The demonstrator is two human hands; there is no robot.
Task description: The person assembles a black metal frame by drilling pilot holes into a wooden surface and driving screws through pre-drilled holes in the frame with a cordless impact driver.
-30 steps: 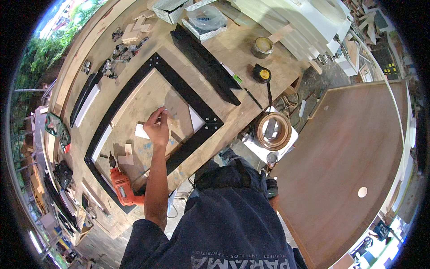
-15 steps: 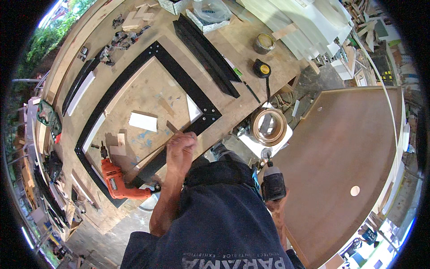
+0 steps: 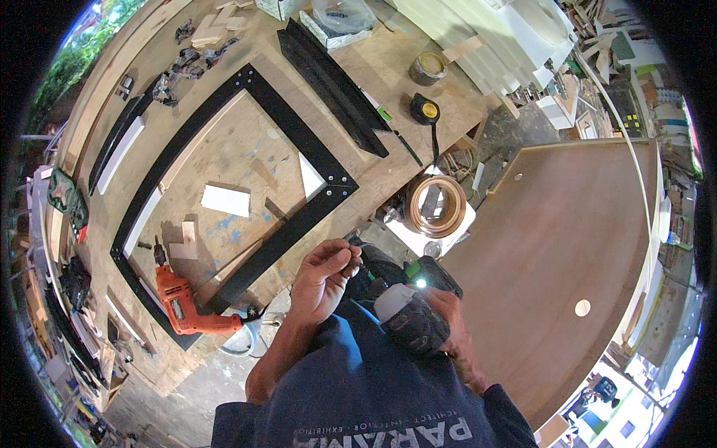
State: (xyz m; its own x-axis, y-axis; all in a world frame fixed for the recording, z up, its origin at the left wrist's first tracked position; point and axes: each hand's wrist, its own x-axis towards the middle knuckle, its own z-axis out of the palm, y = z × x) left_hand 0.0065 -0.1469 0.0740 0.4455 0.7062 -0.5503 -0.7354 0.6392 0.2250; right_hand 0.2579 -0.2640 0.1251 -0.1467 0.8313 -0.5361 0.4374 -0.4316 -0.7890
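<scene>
In front of my body, my right hand (image 3: 454, 325) grips a cordless driver (image 3: 411, 319), grey and black, with its lamp lit. The driver's nose points up and left toward my left hand (image 3: 323, 280). The fingertips of that hand are pinched together close to the bit, and whatever small thing they may hold is too small to make out. Beyond my left hand, a black four-sided frame (image 3: 299, 203) lies on the wooden worktable (image 3: 254, 160), with screw heads at its corners. An orange corded drill (image 3: 179, 302) rests across the frame's near left corner.
A black channel-shaped strip (image 3: 332, 89), a tape measure (image 3: 426, 110) and an open tin (image 3: 428, 69) lie farther back. White and wooden offcuts (image 3: 225, 200) sit inside the frame. Right of me are a roll of edging (image 3: 435, 207) and a large brown panel (image 3: 560, 261).
My left hand has left the frame's near side and come right, toward my body. My right hand has brought the driver up and left in front of me; its lamp is now lit.
</scene>
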